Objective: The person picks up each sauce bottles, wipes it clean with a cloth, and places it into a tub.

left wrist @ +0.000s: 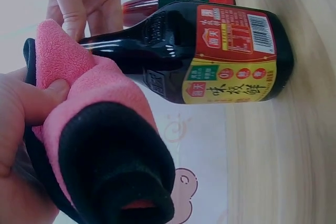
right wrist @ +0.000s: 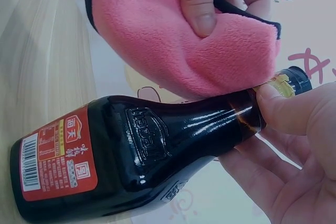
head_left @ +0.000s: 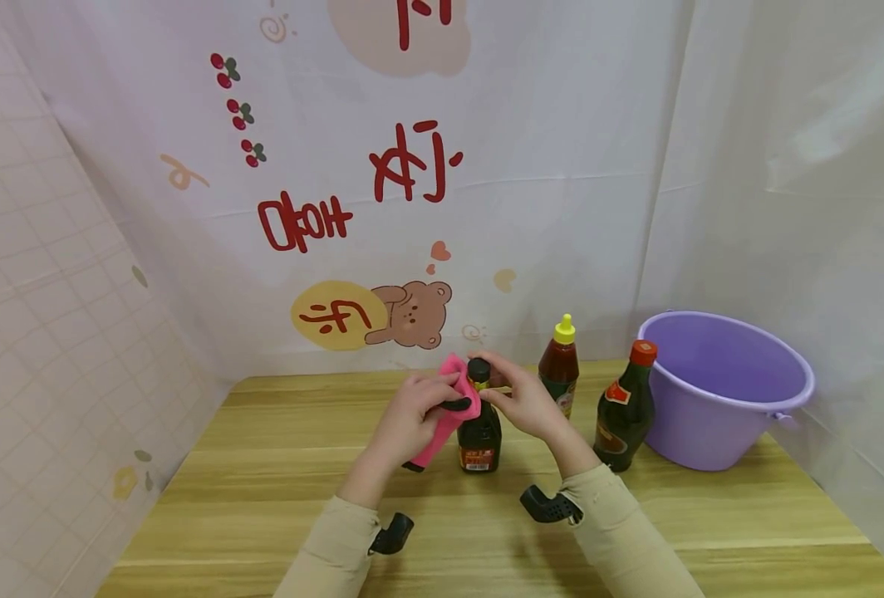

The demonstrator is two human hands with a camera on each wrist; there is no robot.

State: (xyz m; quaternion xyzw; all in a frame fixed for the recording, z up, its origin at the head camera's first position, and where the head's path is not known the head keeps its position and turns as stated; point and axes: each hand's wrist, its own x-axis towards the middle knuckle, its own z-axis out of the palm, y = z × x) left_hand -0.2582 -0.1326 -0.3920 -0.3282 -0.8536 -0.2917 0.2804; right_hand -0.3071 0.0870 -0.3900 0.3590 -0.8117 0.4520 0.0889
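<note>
dark sauce bottle (head_left: 479, 448), standing on wooden table (head_left: 285, 448) | right hand (head_left: 526, 400), holding its neck (right wrist: 212, 114) | left hand (head_left: 412, 418), pinching pink cloth (right wrist: 152, 40) at neck | i'd advise: grip steady, cloth flat, pressure light

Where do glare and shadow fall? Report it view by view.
Right wrist: white glare on the bottle, streaking its neck; left wrist: small highlights on that bottle, and a cloth whose black trim is too dark to show much detail; head: soft shade on the table near the bottom edge, pale sheen on the curtain at upper right.
</note>
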